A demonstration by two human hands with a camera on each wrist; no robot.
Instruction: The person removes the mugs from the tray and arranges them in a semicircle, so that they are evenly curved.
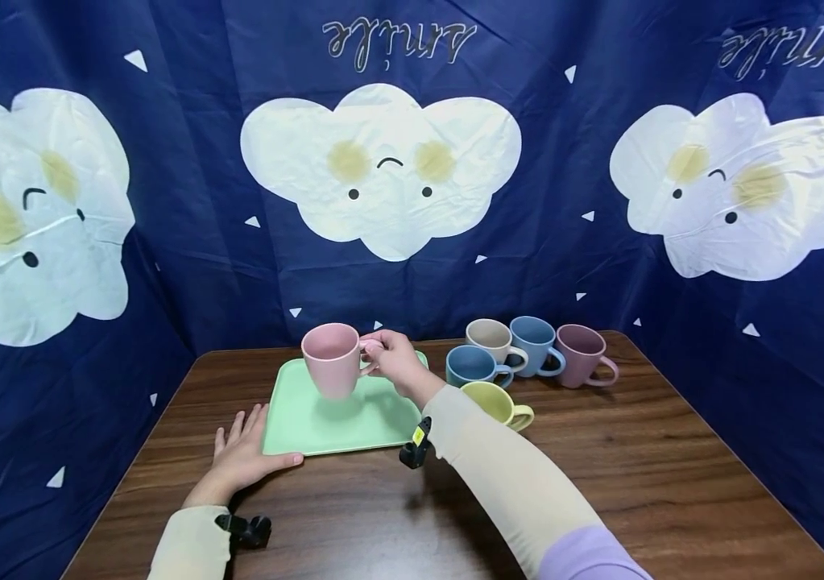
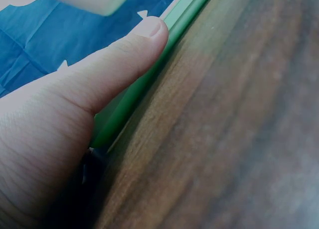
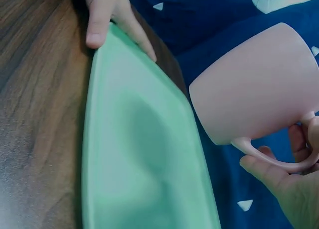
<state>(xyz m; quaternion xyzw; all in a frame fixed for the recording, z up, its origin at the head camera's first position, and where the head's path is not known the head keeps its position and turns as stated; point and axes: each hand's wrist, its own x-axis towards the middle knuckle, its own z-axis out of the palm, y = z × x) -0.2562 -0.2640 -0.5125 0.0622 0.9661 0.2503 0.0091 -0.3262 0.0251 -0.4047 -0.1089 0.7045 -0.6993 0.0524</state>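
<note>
A pink mug (image 1: pixel 333 364) hangs upright in the air over the green tray (image 1: pixel 310 431), its shadow falling on the tray's surface. My right hand (image 1: pixel 399 361) grips the mug by its handle, thumb and fingers around it, as the right wrist view also shows with the mug (image 3: pixel 254 84) apart from the tray. At the tray's near left corner rests my left hand (image 1: pixel 241 455), fingers spread along the left side and thumb along the front edge. The left wrist view shows that thumb (image 2: pixel 124 52) against the tray's rim (image 2: pixel 124 112).
Right of the tray stand several mugs: a beige one (image 1: pixel 487 334), a light blue one (image 1: pixel 532 342), a mauve one (image 1: pixel 581 354), a darker blue one (image 1: pixel 471 366) and a yellow one (image 1: pixel 487 399), partly behind my right forearm. A blue curtain (image 1: pixel 564 242) encloses the wooden table (image 1: pixel 643 467).
</note>
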